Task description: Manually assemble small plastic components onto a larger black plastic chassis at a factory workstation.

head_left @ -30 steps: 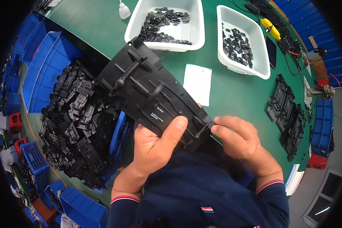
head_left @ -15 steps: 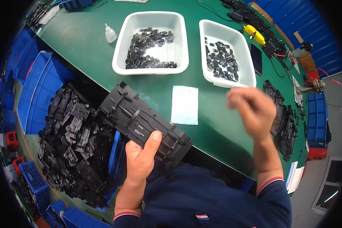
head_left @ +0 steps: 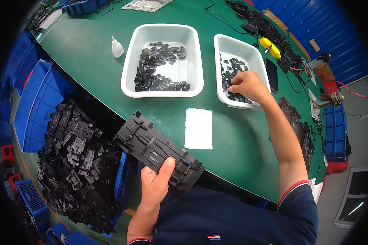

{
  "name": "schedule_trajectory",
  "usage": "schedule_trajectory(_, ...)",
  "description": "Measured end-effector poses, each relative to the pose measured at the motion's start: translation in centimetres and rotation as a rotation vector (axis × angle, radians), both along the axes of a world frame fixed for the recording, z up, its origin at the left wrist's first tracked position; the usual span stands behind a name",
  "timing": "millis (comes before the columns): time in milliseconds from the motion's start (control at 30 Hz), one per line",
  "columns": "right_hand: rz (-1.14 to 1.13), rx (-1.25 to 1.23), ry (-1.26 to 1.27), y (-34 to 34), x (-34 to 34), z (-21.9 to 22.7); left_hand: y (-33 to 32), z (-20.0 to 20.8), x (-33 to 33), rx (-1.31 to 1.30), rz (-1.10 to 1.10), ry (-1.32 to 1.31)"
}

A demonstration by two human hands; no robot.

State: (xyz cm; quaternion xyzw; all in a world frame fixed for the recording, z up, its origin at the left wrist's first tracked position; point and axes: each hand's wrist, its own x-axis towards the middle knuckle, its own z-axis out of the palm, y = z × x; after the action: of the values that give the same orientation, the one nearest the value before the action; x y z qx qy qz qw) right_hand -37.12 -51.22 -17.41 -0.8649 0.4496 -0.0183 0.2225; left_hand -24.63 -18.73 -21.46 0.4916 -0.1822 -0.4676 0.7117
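A long black molded plastic panel [head_left: 141, 136], ribbed and with small printed marks, rests in my left hand [head_left: 155, 185]. The thumb presses on its upper face while the other fingers are hidden beneath. My right hand [head_left: 251, 86] reaches into the right white tub [head_left: 235, 39], fingertips pinched down among small black plastic pieces [head_left: 235, 65]. Whether a piece is between them is hidden. To the left stands a second white tub [head_left: 191, 45], where more small black pieces [head_left: 151, 61] are heaped around a bare patch of its bottom.
A white sheet [head_left: 198, 128] lies on the green table [head_left: 229, 159]. Beyond the left tub's side stands a white dropper bottle [head_left: 117, 49]. Black panels [head_left: 75, 151] fill a blue crate [head_left: 37, 106] at left. A phone [head_left: 271, 74], yellow object [head_left: 270, 47] and cables lie at right.
My right hand has moved forward and left from above the table into the right tub. The panel stays in my left hand. The whole view has shifted slightly.
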Motion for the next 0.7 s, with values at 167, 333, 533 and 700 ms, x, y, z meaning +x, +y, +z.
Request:
schedule_trajectory(167, 0.019, 0.034, -0.073, -0.4, -1.0, -0.3, -0.2, -0.3, 0.0, -0.003, -0.01, -0.004)
schedule_trajectory(333, 0.001, 0.006, -0.097, -0.1, -1.8, -0.3, -0.4, -0.3, -0.5, -0.001, -0.006, -0.027)
schedule_trajectory(533, 0.129, -0.019, -0.137, 0.8, -0.2, -0.4, -0.3, 0.2, -1.1, 0.012, -0.013, -0.026)
schedule_trajectory(700, 0.2, -0.027, -0.09, 0.5, 0.7, -0.9, 0.0, 0.4, -1.2, 0.017, -0.003, -0.038)
